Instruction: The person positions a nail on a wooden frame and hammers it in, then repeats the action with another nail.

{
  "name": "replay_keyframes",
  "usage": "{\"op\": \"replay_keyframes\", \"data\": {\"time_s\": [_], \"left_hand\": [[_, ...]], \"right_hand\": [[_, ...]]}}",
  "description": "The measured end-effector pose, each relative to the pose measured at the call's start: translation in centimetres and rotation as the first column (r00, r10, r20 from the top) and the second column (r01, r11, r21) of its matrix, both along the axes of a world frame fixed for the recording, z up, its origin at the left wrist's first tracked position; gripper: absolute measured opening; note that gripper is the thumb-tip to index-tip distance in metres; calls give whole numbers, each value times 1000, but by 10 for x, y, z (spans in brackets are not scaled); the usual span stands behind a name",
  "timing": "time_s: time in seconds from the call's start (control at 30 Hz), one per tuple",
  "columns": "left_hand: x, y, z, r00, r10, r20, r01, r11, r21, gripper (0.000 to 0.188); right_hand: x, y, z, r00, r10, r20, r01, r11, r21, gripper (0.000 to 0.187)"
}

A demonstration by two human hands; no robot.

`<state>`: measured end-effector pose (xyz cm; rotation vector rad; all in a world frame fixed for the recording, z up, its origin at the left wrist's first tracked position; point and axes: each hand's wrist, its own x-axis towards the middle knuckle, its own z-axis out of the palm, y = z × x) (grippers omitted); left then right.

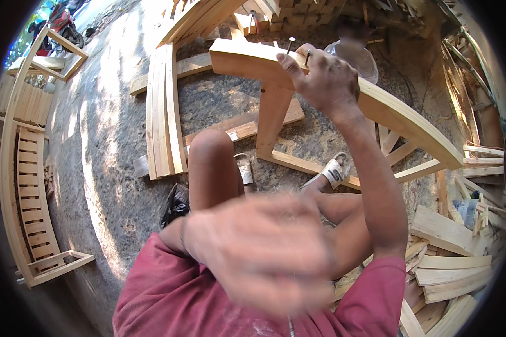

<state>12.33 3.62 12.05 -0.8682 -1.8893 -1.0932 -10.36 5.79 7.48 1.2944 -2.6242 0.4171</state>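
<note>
My right hand (327,81) is on top of a curved wooden beam (410,115). Its thumb and forefinger close around an upright nail (308,58), while the other fingers rest over the beam. Just left of the thumb, a second nail (292,45) with a wide flat head stands up from the wood. A wooden post (274,115) supports the beam, joined below to a bottom rail (298,163). My left hand (258,247) is close in front of my lap, smeared by motion, so its fingers do not show clearly. Beneath it a thin metallic piece (291,327) pokes out; its kind is unclear.
Long curved boards (166,112) lie across a low plank (236,128) ahead. A slatted wooden frame (32,191) stands at the far left, near a red motorcycle (63,25). Cut boards (452,233) are piled on the right. A clear plastic container (365,62) sits behind the beam.
</note>
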Motion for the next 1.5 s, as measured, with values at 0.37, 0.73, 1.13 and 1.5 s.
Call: {"op": "replay_keyframes", "data": {"time_s": [0.37,0.73,1.13,1.5], "left_hand": [[-126,-168,-30,617,742,262,-244,497,-833,59],[-112,-170,-33,637,742,207,-253,455,-854,46],[-96,-165,-24,636,727,259,-245,508,-826,45],[-97,-167,-27,657,695,294,-192,531,-825,45]], "right_hand": [[13,3,8,998,0,-61,-3,999,-50,58],[71,36,-86,999,-20,-45,-32,442,-897,15],[66,-11,-141,809,306,502,301,517,-801,52],[67,-5,-143,841,307,446,262,491,-831,47]]}}
